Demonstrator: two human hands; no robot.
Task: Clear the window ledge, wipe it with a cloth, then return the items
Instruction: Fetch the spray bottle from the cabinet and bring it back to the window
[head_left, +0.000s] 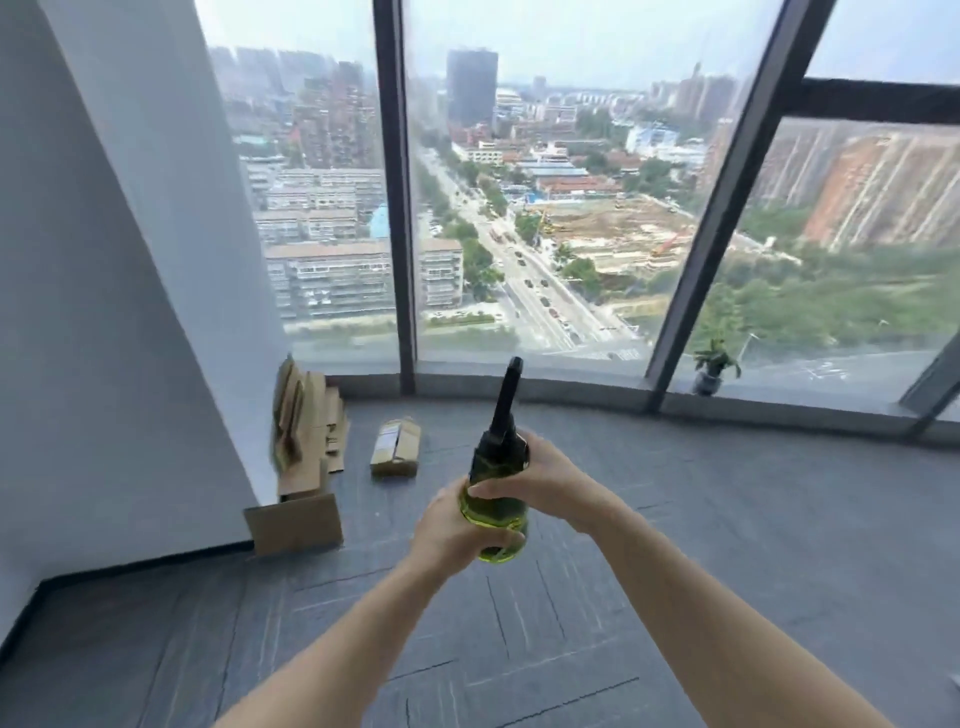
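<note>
Head view: both hands grip a green spray bottle (496, 499) above the floor, left hand (457, 525) wrapped around its base, right hand (540, 480) closed at its neck. A potted plant (714, 366) stands on the window ledge (571, 387) toward its right end, so clearing looks unfinished; next comes carrying the plant off. No label is readable.

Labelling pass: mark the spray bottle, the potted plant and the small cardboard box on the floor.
spray bottle (496, 512): head view, on its green body between the two hands.
potted plant (716, 359): head view, on its leaves, at the ledge.
small cardboard box (396, 449): head view, on its top face.
</note>
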